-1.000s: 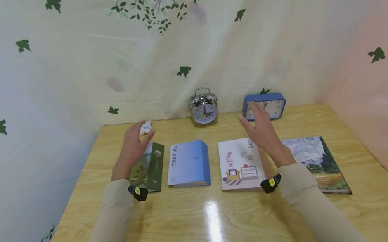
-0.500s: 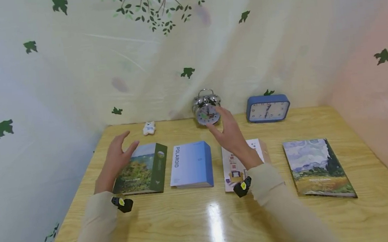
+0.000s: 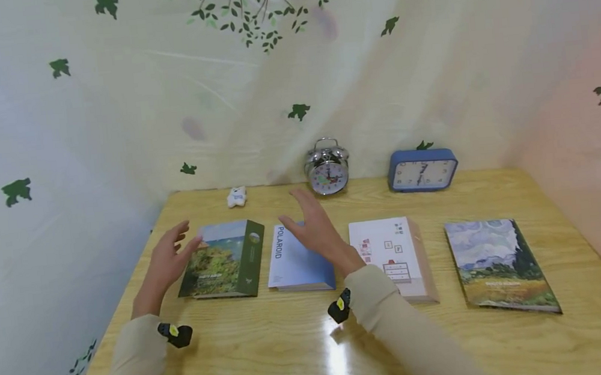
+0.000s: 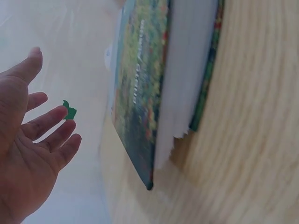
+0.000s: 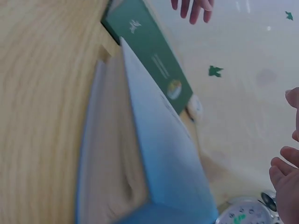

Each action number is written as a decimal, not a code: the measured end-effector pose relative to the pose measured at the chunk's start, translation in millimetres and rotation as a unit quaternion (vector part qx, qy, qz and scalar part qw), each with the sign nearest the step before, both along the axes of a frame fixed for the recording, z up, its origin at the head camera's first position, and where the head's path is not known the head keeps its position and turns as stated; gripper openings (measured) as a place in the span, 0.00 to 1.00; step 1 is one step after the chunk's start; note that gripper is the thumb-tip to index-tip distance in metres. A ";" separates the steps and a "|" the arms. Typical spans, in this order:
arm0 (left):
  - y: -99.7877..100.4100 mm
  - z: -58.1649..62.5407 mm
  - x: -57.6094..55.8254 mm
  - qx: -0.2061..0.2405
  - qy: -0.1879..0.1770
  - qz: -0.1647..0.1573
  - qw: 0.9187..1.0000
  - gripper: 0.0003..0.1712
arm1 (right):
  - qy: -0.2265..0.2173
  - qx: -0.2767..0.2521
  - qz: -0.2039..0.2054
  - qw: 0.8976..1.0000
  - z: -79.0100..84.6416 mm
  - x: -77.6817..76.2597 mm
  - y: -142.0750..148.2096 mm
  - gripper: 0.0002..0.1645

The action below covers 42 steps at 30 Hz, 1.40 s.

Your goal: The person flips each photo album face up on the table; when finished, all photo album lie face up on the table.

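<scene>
My left hand (image 3: 165,264) hovers at the left side of a thick photo album (image 3: 221,270) with a landscape cover and a green spine. Its fingers (image 4: 56,135) are spread and loosely bent, holding nothing, and the left wrist view shows them apart from the album. Above the blue POLAROID album (image 3: 300,272) is my right hand (image 3: 318,231), thumb and fingers parted, also holding nothing. It hides part of that album's cover in the head view. The right wrist view catches the blue album (image 5: 163,140) from its page edge, with the green spine (image 5: 149,56) beyond.
A white album (image 3: 384,246) with furniture drawings and a painting-covered album (image 3: 494,259) lie to the right. Along the back stand a small white bear figure (image 3: 237,197), a silver twin-bell alarm clock (image 3: 328,173) and a blue rectangular clock (image 3: 423,171). A leaf-print cloth (image 3: 250,114) hangs behind.
Both hands have moved left and somewhat nearer: the right from before the blue clock to above the POLAROID album, the left from near the bear figure to the landscape album's left side.
</scene>
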<state>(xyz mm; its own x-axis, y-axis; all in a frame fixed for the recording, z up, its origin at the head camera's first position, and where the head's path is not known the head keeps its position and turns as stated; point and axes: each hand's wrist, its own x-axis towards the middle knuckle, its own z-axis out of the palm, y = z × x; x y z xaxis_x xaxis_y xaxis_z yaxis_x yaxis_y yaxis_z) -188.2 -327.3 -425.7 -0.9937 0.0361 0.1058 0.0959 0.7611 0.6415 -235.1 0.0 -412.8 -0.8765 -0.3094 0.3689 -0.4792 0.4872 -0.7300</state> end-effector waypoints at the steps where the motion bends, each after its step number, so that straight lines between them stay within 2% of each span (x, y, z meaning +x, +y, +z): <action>1: -1.1 -2.0 0.5 0.000 -0.003 -0.001 1.000 0.40 | -0.004 0.002 0.005 1.000 -2.8 1.1 -4.1 0.36; 11: -8.6 -14.8 8.5 -0.003 -0.027 -0.004 1.000 0.39 | -0.081 0.029 0.073 0.994 -24.3 26.4 -47.4 0.40; 19: -13.8 -21.1 12.1 0.001 -0.047 0.003 0.999 0.43 | -0.116 0.028 0.099 0.988 -37.0 47.6 -77.7 0.41; 24: -14.7 -24.5 13.0 -0.009 -0.054 0.002 0.999 0.42 | -0.160 0.033 0.090 0.982 -39.9 57.1 -93.1 0.43; 30: -13.6 -28.7 13.2 -0.024 -0.060 -0.004 0.998 0.41 | -0.219 0.040 0.059 0.973 -41.0 68.7 -108.9 0.47; 42: -11.8 -31.2 14.2 -0.066 -0.055 0.004 0.996 0.33 | -0.259 0.061 0.026 0.964 -43.0 78.3 -118.7 0.47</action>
<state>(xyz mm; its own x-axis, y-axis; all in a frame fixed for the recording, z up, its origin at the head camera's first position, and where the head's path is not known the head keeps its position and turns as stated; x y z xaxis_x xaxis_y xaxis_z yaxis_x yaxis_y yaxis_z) -174.0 -339.1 -456.9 -0.9994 0.0345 -0.0081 0.0246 0.8399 0.5422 -156.9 -118.7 -455.7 -0.9152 -0.3718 -0.1555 -0.0924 0.5692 -0.8170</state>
